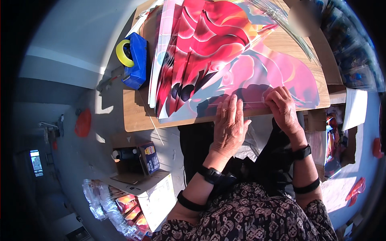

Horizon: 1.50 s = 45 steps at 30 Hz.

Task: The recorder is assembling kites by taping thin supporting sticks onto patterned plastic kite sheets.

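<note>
A thin printed sheet (287,70) in pink, red and grey lies at the table's near edge. My left hand (230,124) rests flat on its lower margin, fingers stretched out and slightly apart. To the right, my right hand (283,110) has its fingers curled and pressed together at the same margin. A thin pale line, perhaps a slender rod or a folded edge, runs between the hands and on past the right one. What the right fingertips pinch is hidden. Beyond my left hand, folded red printed sheets (193,48) lie over the flat one.
A blue tape dispenser (138,60) with a yellow roll (124,53) stands at the left of the wooden table (138,116). Thin sticks (287,26) lie at the far right. Open cartons (161,197) stand lower left, with another box (352,138) at right.
</note>
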{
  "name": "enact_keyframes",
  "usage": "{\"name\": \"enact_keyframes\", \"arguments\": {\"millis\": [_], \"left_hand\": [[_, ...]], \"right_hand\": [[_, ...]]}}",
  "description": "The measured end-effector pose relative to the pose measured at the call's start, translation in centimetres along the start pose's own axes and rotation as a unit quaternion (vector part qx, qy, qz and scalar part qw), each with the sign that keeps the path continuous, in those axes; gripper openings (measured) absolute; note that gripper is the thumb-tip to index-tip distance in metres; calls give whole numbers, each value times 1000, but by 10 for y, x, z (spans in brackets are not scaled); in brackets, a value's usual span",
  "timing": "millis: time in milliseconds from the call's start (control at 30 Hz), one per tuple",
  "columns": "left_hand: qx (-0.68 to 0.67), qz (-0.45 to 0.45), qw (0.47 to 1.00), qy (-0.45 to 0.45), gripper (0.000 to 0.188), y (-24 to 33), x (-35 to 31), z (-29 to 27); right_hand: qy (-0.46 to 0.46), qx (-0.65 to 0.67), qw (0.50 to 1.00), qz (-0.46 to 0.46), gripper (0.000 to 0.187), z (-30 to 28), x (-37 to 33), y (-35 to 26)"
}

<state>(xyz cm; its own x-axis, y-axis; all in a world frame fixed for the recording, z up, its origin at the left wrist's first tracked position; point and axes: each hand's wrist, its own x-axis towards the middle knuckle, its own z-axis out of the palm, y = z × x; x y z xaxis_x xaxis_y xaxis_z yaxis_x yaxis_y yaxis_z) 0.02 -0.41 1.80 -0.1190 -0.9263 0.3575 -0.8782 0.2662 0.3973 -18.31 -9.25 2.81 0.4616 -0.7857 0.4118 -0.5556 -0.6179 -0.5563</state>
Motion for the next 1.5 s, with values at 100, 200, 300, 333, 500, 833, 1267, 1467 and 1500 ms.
{"name": "enact_keyframes", "arguments": {"millis": [100,200,300,333,500,833,1267,1467,1500], "left_hand": [[0,-3,1000,-1,65,0,0,1],[-3,1,1000,0,66,-1,-1,2],[-6,3,1000,1,66,-3,-3,4],[-7,2,1000,2,66,-3,-3,4],[0,-2,1000,-3,67,0,-4,3],[26,-10,999,-24,68,1,-4,3],[58,-6,998,-32,68,0,-5,5],[65,7,998,-25,67,-1,-5,6],[69,8,997,-24,67,-1,-5,6]], "right_hand": [[-6,-2,1000,10,8,-5,-1,4],[-14,-14,1000,20,7,-9,-2,7],[-13,-3,1000,16,6,-10,-1,6],[-18,-2,1000,14,6,-11,-1,7],[-23,-5,1000,13,6,-12,-1,8],[-24,-13,1000,14,6,-11,-2,9],[-22,-4,999,-31,14,19,8,-4],[-11,-26,999,-32,18,30,10,-12],[-11,-26,999,-32,18,31,11,-14]]}}
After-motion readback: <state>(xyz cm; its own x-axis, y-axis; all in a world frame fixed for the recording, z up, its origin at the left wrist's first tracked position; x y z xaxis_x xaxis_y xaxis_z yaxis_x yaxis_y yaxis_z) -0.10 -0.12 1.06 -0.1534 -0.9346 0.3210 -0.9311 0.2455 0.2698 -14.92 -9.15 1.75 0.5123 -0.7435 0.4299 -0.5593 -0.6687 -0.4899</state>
